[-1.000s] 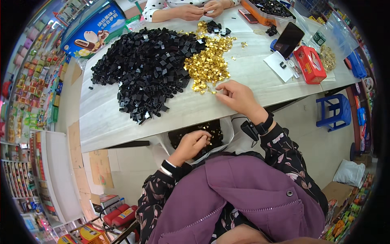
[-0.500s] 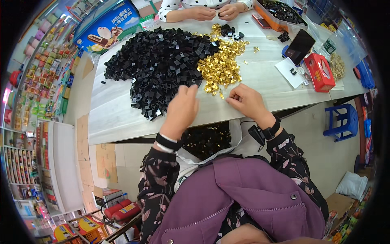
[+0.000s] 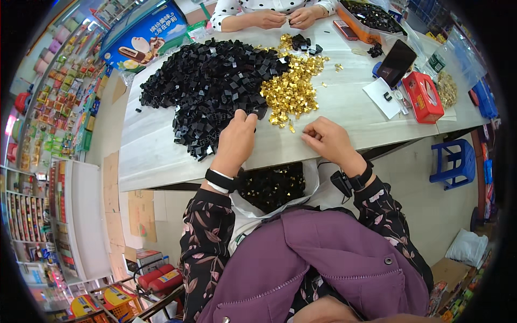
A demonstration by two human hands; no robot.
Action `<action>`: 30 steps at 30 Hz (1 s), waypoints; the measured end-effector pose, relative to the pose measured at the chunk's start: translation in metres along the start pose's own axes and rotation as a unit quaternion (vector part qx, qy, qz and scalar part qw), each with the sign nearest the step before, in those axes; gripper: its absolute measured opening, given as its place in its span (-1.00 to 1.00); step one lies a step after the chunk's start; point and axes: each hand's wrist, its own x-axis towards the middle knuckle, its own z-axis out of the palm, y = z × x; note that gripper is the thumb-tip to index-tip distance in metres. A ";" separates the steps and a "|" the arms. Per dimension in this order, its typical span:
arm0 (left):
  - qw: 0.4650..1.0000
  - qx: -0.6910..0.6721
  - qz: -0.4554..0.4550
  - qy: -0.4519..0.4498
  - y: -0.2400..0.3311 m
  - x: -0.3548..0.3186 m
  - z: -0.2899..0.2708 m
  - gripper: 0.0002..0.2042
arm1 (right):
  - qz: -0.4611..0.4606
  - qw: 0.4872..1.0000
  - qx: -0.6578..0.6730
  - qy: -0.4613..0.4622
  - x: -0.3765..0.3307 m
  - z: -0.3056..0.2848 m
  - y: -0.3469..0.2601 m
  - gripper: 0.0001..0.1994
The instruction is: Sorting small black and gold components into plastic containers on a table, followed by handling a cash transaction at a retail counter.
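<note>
Your left hand (image 3: 237, 137) is at the near edge of the black pile (image 3: 210, 89), back of hand up, fingers bent and drawn together; the tips are hidden, so can't tell if they pinch a piece. Bulk of that pile sits at 11 o'clock from it: small square black pieces, heaped.

Your right hand (image 3: 327, 139) is over the near table edge, fingers curled, thumb near index; can't tell whether anything is between them. Gold pile (image 3: 291, 89) is at its 11 o'clock, touching the black one; a loose gold piece (image 3: 292, 129) lies at its 10 o'clock, just beside the fingertips.

White bag (image 3: 311, 180) at your left hand's 5 o'clock, below the table (image 3: 151, 156), holding mixed black and gold pieces.

From your right hand: dark phone (image 3: 397, 62) at 1 to 2 o'clock, red box (image 3: 423, 97) at 2, blue stool (image 3: 455, 159) at 3. Co-worker's hands (image 3: 302, 18) across the table, 12 o'clock.
</note>
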 end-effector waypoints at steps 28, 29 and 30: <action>0.814 -0.571 -0.104 -0.023 0.047 -0.045 0.042 -0.79 | 0.202 0.857 0.454 -0.138 -0.004 0.014 -0.023 -0.77; 0.812 -0.574 -0.099 -0.023 0.048 -0.045 0.040 -0.79 | 0.203 0.857 0.452 -0.138 -0.004 0.014 -0.024 -0.77; 0.811 -0.577 -0.094 -0.023 0.049 -0.044 0.038 -0.79 | 0.193 0.864 0.444 -0.137 -0.004 0.015 -0.024 -0.77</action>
